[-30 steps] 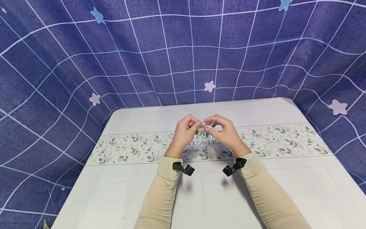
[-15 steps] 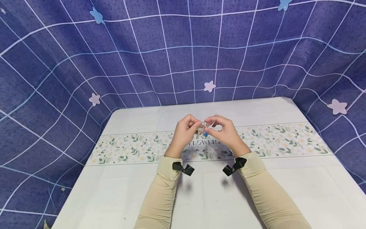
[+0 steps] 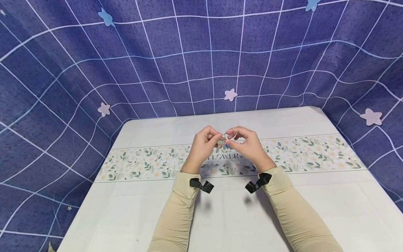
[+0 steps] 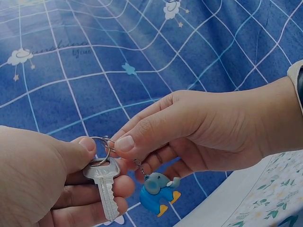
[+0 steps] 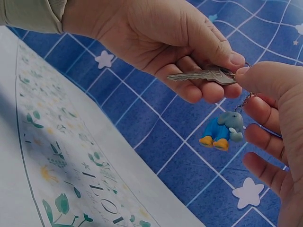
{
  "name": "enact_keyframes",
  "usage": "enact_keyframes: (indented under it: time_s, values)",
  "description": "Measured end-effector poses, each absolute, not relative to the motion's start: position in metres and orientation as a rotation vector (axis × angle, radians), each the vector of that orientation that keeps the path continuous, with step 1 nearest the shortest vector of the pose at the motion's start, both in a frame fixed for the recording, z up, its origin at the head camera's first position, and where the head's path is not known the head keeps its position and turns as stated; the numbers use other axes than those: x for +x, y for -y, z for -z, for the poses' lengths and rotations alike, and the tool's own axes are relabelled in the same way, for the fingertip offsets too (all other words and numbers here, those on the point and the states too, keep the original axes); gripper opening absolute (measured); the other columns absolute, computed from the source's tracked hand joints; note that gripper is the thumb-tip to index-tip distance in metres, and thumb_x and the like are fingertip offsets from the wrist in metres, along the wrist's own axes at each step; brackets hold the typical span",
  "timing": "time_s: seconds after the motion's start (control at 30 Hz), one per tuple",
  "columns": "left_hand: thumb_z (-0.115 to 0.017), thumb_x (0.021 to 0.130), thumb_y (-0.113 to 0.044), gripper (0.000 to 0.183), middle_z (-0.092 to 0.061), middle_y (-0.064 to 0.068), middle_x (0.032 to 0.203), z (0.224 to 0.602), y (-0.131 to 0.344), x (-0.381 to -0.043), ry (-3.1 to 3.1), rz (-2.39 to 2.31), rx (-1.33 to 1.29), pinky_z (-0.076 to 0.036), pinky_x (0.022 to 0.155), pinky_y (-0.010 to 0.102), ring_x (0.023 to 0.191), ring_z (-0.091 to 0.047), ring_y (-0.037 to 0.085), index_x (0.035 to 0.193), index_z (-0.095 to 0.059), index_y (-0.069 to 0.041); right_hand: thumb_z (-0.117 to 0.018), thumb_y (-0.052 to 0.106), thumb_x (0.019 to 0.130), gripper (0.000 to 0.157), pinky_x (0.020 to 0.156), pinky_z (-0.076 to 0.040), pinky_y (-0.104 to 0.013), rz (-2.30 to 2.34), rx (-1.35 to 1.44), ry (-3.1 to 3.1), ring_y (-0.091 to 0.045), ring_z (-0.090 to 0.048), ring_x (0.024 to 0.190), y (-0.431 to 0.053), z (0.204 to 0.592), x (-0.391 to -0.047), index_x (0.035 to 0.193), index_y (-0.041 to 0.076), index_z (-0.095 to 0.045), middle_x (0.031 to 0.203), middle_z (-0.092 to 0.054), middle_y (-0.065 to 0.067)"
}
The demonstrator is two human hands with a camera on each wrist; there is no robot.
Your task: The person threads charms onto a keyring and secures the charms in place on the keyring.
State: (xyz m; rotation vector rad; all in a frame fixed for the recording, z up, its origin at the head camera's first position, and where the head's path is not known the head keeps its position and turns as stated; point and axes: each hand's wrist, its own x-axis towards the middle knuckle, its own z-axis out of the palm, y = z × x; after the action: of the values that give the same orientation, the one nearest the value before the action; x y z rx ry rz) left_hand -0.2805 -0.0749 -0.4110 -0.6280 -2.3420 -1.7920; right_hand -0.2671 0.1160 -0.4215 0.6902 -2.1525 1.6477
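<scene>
In the middle of the head view my left hand and right hand meet, fingertips close together. A thin metal split ring runs between them. My left thumb and fingers pinch it on one side, my right thumb and fingertips on the other. Threaded on the ring, a silver key lies against the curled fingers of the left hand. Below the right fingers, a small elephant charm, grey-headed with a blue body and yellow feet, dangles from a short chain. The fingertips hide part of the ring.
Both hands are above a white table cover with a printed floral band. A blue grid-patterned curtain with stars stands behind and at both sides. Black wrist mounts sit on both sleeves.
The charm has swung slightly under the right fingers and the ring between the fingertips has turned a little. Both arms stay almost where they were.
</scene>
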Motion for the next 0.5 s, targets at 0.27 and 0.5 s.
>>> enact_keyframes:
  time_s: [0.27, 0.5]
  values:
    - [-0.066, 0.099, -0.012, 0.012, -0.072, 0.012, 0.079, 0.411, 0.075, -0.28, 2.342, 1.792, -0.638, -0.061, 0.07, 0.032, 0.069, -0.068, 0.015, 0.093, -0.063, -0.002, -0.079, 0.0, 0.086, 0.025, 0.084, -0.052, -0.055, -1.664, 0.658, 2.156, -0.027, -0.062, 0.091, -0.119, 0.435, -0.277, 0.109, -0.001, -0.072, 0.096, -0.071, -0.016]
    - [-0.065, 0.1, -0.013, 0.012, -0.073, 0.011, 0.08, 0.411, 0.075, -0.279, 2.36, 1.753, -0.668, -0.06, 0.069, 0.033, 0.07, -0.07, 0.018, 0.094, -0.063, -0.003, -0.08, 0.005, 0.087, 0.023, 0.084, -0.054, -0.045, -1.667, 0.616, 2.177, -0.018, -0.062, 0.09, -0.119, 0.433, -0.276, 0.108, 0.002, -0.073, 0.094, -0.07, -0.011]
